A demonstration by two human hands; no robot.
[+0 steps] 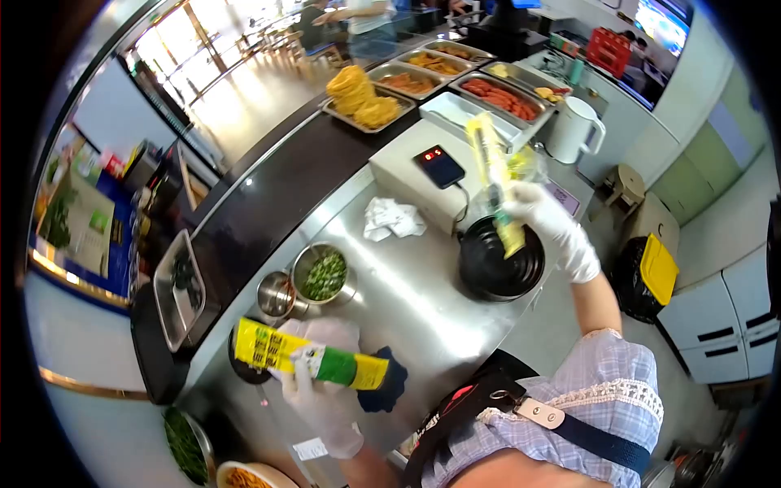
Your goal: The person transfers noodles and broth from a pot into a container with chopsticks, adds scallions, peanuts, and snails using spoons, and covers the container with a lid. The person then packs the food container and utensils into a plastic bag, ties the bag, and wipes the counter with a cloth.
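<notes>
My left hand (317,398), in a white glove, is closed around a yellow and green packet (338,366) above the lower left of the steel counter. Under the packet lies a dark blue cloth (384,381). My right hand (533,207), also gloved, grips a second yellow packet (488,150), which is tilted and blurred by motion. Stacked black bowls (502,272) stand just below that packet. Beside my left hand are a steel pot of chopped greens (325,275) and a smaller steel cup (276,294).
Food trays (407,80) line the back ledge. A digital scale display (439,167), a white kettle (575,130) and a crumpled white cloth (393,220) are nearby. A yellow-lidded bin (657,268) stands right. A person (372,28) is in the background.
</notes>
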